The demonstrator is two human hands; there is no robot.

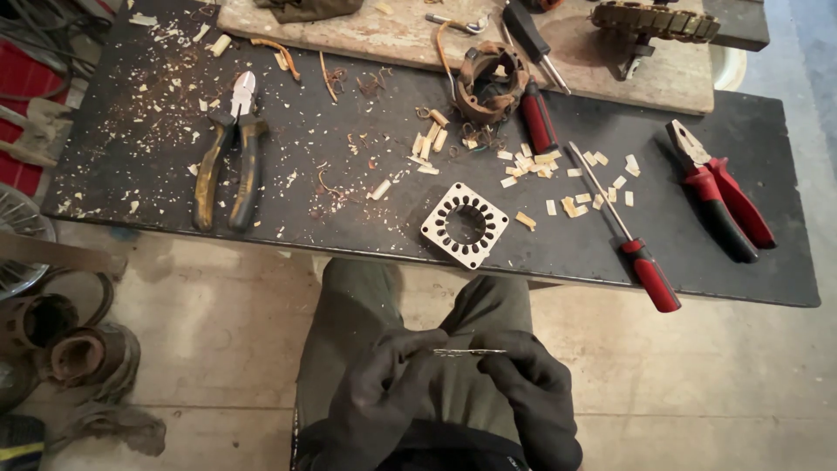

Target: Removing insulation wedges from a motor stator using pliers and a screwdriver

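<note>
Left hand (384, 388), gloved in dark cloth, pinched shut on one end of a thin metal strip (469, 351); right hand (530, 379), gloved the same, pinched on the other end. Strip held level between the two, low over the lap, above green trousers (349, 318) and well in front of the front edge of the surface (131, 166). Not touching anything but the fingertips.

Judged as a step of close work on the strip itself: held taut at both ends, perhaps being straightened or looked over (too thin to tell which, or whether bent).

On the surface, near the middle of the front edge, a square metal plate (465, 225) with a ring of slots around a round hole, lying flat. Just right of it, a red-handled screwdriver (623, 234) lying aslant, handle over the front edge. Further toward the right edge, red pliers (722, 202), jaws shut. Toward the left edge, yellow-handled cutters (231, 161). Toward the back, a rusty round core (491, 83) leaning on a wooden board (575, 65), with pale chips (523, 161) scattered between core and plate.

Next move, as a judgement only: calls for an even pinch at both ends and a gentle pull, no twisting, since so thin a strip looks easy to kink or drop between the knees.
</note>
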